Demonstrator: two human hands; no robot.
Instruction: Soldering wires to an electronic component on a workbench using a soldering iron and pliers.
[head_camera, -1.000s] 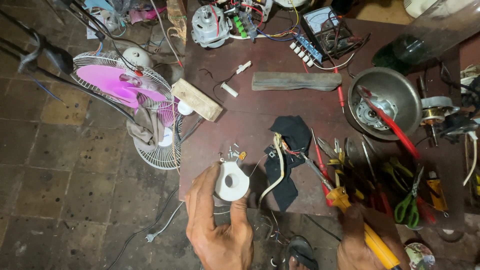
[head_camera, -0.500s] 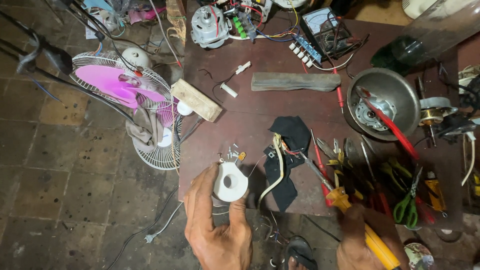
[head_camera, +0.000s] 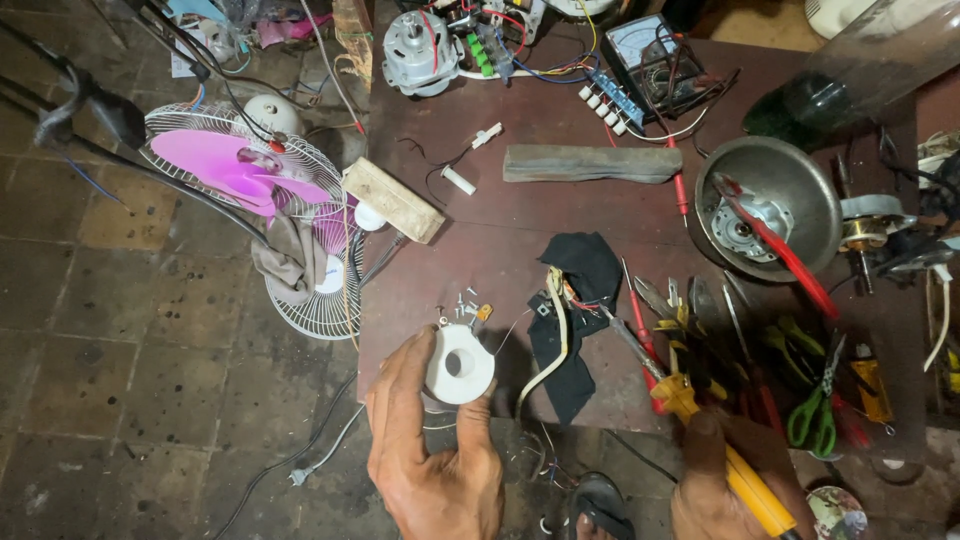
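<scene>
My left hand (head_camera: 440, 470) is closed around a small white ring-shaped part (head_camera: 459, 363), thumb up its left side and a finger along its right, so it sits pinched between them at the near edge of the tabletop (head_camera: 480, 245). The ring looks like moulded plastic with a round hole through the middle: light, stiff and smooth, I judge, so it could slide out of a loose pinch. Holding it by the outer rim, as I do now, seems the safe way. Thin wire leads run from behind it toward the small screws (head_camera: 462, 298) and the orange-tipped bit lying just beyond; those leads look fine and easy to snap, so I would not tug on them or bend them sharply.

My right hand (head_camera: 725, 490) is wrapped around the yellow handle of a tool (head_camera: 735, 465), whose metal shaft reaches up and left toward the black cloth (head_camera: 585, 275) and the white cable lying across it. The handle is thick and should give a sure grip; the tip is slim, and I judge it needs steadying before it touches anything small.

Near the right hand lies a heap of pliers and screwdrivers, with green-handled scissors (head_camera: 815, 410) beside them. A metal bowl (head_camera: 790, 195) holding a motor part stands farther back, and a fan with pink blades (head_camera: 235, 165) lies on the floor at my left.
</scene>
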